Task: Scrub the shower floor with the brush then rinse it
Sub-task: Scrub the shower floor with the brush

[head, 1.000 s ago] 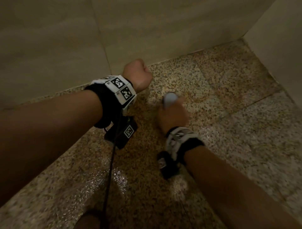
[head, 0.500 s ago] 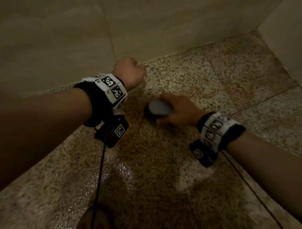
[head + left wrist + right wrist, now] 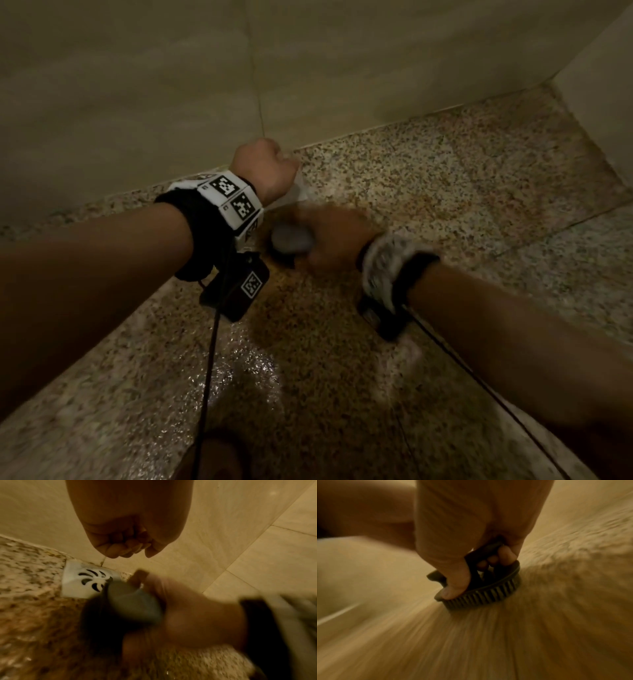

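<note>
Right hand (image 3: 471, 536) clamps the scrub brush (image 3: 481, 591), bristles on the wet granite floor (image 3: 445, 192); left hand (image 3: 263, 168) an empty fist at twelve o'clock — press flat, overlap strokes toward the drain (image 3: 82, 580).

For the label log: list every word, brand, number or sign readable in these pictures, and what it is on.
No readable words, brands or numbers.
Left wristband: black-and-white square code markers, no letters.
Left wrist camera: one such marker, no text.
Right wristband: markers blurred, unreadable.
Brush, drain cover: no lettering visible.
</note>
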Demonstrator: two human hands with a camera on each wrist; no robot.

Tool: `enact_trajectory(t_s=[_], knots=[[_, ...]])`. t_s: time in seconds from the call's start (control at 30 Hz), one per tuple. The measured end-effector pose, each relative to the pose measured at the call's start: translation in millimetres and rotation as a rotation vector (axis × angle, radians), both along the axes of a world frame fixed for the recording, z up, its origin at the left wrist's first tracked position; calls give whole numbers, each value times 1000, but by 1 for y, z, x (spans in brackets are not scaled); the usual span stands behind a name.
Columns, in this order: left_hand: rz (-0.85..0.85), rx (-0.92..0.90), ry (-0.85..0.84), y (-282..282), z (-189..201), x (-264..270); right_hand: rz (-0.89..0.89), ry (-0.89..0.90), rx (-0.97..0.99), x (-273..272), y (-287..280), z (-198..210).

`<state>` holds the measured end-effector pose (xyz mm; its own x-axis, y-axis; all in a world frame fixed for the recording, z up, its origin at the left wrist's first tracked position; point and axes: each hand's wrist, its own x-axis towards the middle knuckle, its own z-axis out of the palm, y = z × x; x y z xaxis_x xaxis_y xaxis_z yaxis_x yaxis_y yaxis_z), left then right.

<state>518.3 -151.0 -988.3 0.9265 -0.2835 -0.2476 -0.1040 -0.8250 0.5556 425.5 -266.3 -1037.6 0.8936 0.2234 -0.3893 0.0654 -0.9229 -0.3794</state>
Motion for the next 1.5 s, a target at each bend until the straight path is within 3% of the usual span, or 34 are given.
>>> enact_trajectory(t_s=[0.1, 0.27, 0.43, 0.53, 0.7, 0.93, 1.13, 1.2, 1.4, 1.5], knots=[[45, -44, -26, 16, 4, 10, 85, 57, 100, -36, 1, -4], [-20, 49, -70, 13, 3, 2, -194, -54, 10, 30, 7, 0], [-44, -6, -58, 20, 11, 14, 40, 118, 58, -39, 0, -7], [-1, 14, -85, 27, 9, 19, -53, 110, 60, -15, -3, -7], [-42, 25, -69, 17, 6, 5, -174, -61, -80, 40, 6, -6], [-75, -72, -57, 2, 20, 1, 64, 63, 5, -22, 0, -13], [-92, -46, -82, 3, 24, -12, -187, -123, -78, 47, 3, -10], [-127, -27, -95, 5, 28, -16, -235, -172, -3, 47, -2, -7], [-178, 26, -53, 2, 16, -33, -82, -45, 182, -28, -20, -6], [-184, 25, 87, -12, 3, -54, -167, 42, 241, -64, -40, -1]])
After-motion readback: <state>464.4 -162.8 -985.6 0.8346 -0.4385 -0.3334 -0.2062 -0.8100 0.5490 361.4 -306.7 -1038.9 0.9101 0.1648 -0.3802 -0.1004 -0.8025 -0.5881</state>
